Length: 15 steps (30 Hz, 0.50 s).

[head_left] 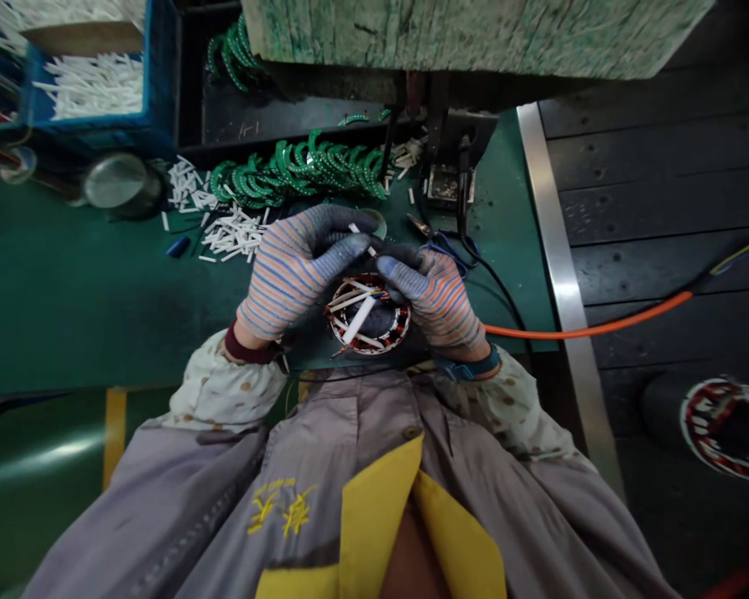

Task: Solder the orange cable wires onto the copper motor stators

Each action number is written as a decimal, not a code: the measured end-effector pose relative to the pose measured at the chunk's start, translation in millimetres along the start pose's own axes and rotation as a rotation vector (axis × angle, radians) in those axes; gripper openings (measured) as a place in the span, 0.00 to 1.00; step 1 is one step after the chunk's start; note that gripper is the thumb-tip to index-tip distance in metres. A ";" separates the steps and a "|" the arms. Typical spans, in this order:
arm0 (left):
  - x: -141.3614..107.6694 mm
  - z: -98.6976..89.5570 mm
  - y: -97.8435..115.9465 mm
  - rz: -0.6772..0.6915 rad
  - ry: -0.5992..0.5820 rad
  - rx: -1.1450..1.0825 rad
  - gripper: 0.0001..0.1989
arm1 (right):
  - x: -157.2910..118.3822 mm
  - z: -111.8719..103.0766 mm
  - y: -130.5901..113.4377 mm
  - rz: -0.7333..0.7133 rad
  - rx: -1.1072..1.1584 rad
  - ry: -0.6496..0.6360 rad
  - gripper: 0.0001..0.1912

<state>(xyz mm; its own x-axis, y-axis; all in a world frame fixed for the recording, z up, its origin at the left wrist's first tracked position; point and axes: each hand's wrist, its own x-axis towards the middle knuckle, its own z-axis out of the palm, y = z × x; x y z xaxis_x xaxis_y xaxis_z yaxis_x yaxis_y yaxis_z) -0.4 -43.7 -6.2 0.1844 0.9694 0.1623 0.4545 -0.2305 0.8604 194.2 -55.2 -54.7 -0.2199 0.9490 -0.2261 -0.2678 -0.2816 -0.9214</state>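
Observation:
Both hands wear striped gloves with dark fingertips. My left hand (309, 264) is closed, its thumb and fingers pinching a short white tube (354, 229) above the bench. Close beside it, my right hand (435, 293) is closed too, thumb and fingertip pressed on a thin wire end (373, 251) that meets the left fingertips. Just below the hands lies a round motor stator (401, 329) with copper windings, several white sleeves and coloured wires; a thicker white tube (359, 320) crosses its opening. The fingers hide part of its upper rim.
Green slotted pieces (300, 173) line the back of the green bench (56, 291), beside loose white tubes (234, 233), a metal jar (122, 185) and a blue bin (100, 125). Blue-handled scissors (449, 249), a black cable and an orange cable (592, 330) lie right. Another stator (727, 424) stands far right.

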 end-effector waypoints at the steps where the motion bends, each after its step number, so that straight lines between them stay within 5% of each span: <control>1: 0.7 -0.5 -0.4 0.003 -0.004 0.000 0.12 | 0.2 -0.8 -0.9 0.004 0.005 -0.010 0.28; 15: 2.8 1.4 0.0 -0.060 -0.011 0.048 0.19 | 5.2 -6.7 0.6 -0.026 0.042 -0.084 0.33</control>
<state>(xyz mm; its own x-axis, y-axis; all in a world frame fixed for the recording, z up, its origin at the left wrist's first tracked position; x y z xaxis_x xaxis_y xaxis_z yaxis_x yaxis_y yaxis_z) 1.3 -41.0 -6.4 0.1646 0.9807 0.1054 0.5060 -0.1757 0.8445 199.2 -49.5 -58.5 -0.2893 0.9413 -0.1736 -0.3134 -0.2645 -0.9120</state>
